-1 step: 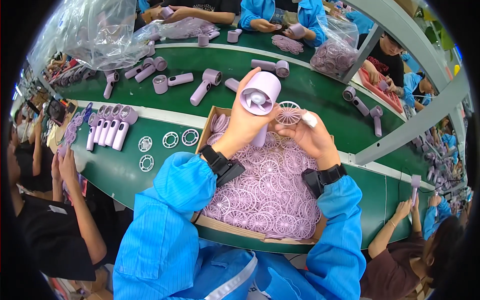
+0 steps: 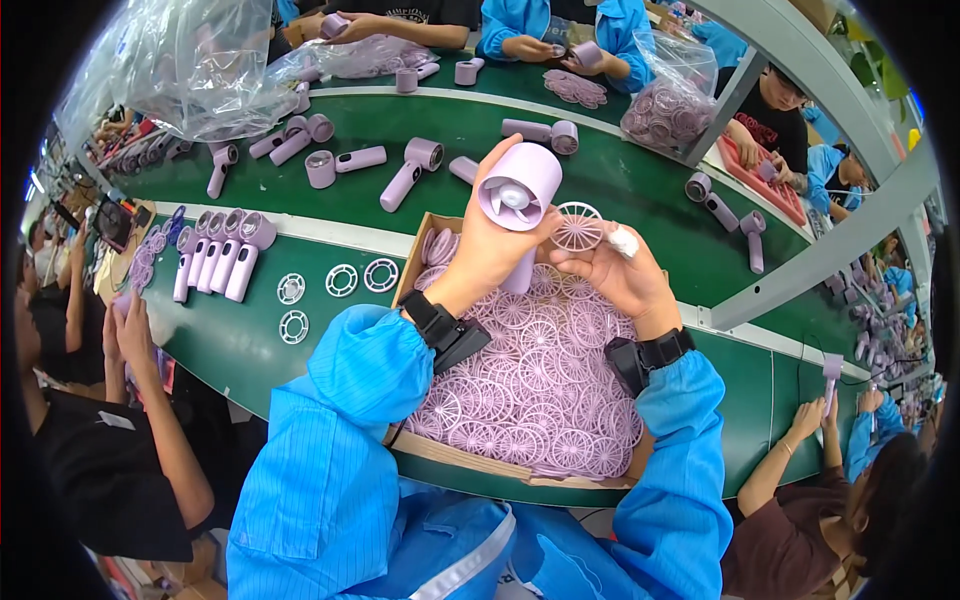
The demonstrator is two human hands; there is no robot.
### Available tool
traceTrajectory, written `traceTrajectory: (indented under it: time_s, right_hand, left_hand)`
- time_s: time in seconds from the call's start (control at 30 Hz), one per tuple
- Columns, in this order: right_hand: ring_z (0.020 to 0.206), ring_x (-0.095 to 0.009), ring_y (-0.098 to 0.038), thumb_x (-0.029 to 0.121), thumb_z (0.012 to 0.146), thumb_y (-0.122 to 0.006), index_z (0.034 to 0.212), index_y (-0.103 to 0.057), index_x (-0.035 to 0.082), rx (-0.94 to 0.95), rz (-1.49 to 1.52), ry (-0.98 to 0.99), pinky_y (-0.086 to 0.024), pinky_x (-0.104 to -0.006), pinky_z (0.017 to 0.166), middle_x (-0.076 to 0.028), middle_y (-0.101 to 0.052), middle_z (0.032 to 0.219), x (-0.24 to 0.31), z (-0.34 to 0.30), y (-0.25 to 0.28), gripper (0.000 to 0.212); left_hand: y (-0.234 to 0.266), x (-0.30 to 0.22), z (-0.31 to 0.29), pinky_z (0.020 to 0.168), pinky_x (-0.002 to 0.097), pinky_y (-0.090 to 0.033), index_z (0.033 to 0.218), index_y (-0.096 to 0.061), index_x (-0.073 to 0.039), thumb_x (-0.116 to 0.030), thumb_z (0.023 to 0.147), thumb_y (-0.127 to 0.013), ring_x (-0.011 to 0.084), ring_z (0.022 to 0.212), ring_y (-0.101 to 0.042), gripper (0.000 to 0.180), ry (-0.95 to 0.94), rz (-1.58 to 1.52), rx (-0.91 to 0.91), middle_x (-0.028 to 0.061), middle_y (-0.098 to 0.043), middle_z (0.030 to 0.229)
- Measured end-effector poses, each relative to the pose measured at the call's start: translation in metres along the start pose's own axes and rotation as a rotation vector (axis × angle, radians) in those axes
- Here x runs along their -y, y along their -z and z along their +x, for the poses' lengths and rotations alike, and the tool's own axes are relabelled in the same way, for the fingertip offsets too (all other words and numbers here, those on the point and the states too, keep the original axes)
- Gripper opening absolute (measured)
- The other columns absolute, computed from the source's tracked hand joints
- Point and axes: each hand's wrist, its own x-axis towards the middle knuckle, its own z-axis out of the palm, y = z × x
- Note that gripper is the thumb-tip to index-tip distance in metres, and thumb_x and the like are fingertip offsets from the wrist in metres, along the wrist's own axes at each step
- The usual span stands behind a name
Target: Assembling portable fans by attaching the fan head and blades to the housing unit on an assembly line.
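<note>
Aloft, left hand [image 2: 482, 232] curled, right hand [image 2: 622, 278] pinching

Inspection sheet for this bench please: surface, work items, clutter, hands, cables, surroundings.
Surface: green bench, carton of loose grilles at its near edge.
Work items: purple fan, round open end facing the camera; spoked grille separate, beside it.
Clutter: flat round parts and a row of fans left of the carton.
Left hand: closed around the purple fan.
Right hand: pinching the spoked grille; white wrap on one finger.
Cables: thin dark line at right, possibly a cable.
Surroundings: co-workers left, right and across; grey metal frame at right.
</note>
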Motion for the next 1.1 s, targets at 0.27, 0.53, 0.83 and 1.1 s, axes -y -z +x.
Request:
traceTrajectory:
  time_s: [0.27, 0.53, 0.83, 1.1]
  right_hand:
    - [0.101, -0.033, -0.061, 0.028, 0.091, -0.056, 0.121, -0.048, -0.01, 0.002, 0.126, 0.018, -0.05, -0.0435, 0.093, -0.021, -0.057, 0.115, -0.003, 0.003, -0.002, 0.049]
    - [0.105, -0.028, -0.058, 0.012, 0.079, -0.071, 0.111, -0.062, -0.001, -0.337, -0.871, 0.46, -0.047, -0.0388, 0.093, -0.014, -0.057, 0.119, -0.015, 0.015, -0.022, 0.035]
    - [0.107, -0.031, -0.053, 0.002, 0.065, -0.073, 0.102, -0.069, 0.009, -0.383, -1.773, 0.853, -0.045, -0.0398, 0.089, -0.012, -0.057, 0.118, -0.022, 0.017, -0.039, 0.038]
    - [0.106, -0.031, -0.053, 0.0, 0.062, -0.073, 0.1, -0.069, 0.009, -0.386, -1.798, 0.882, -0.045, -0.0397, 0.089, -0.011, -0.058, 0.118, -0.024, 0.017, -0.034, 0.039]
  left_hand:
    - [0.008, -0.002, 0.003, 0.071, 0.0254, -0.05, 0.145, -0.022, -0.012, 0.006, 0.073, -0.07, 0.0109, 0.082, -0.06, 0.088, 0.069, 0.0, 0.114, 0.0066, -0.058, 0.098]
    - [0.0, 0.015, -0.004, 0.081, 0.0314, -0.051, 0.147, -0.015, -0.015, 0.005, 0.078, -0.062, 0.0204, 0.094, -0.061, 0.086, 0.276, 0.072, -0.026, 0.0126, -0.056, 0.113]
    - [0.001, 0.024, -0.012, 0.084, 0.0397, -0.049, 0.147, -0.01, -0.016, 0.005, 0.078, -0.054, 0.0375, 0.102, -0.061, 0.084, 0.109, 0.444, 0.098, 0.0245, -0.057, 0.117]
    - [-0.001, 0.022, -0.015, 0.081, 0.0421, -0.051, 0.145, -0.011, -0.016, 0.002, 0.079, -0.054, 0.0397, 0.098, -0.062, 0.081, 0.178, 0.444, 0.127, 0.0251, -0.06, 0.111]
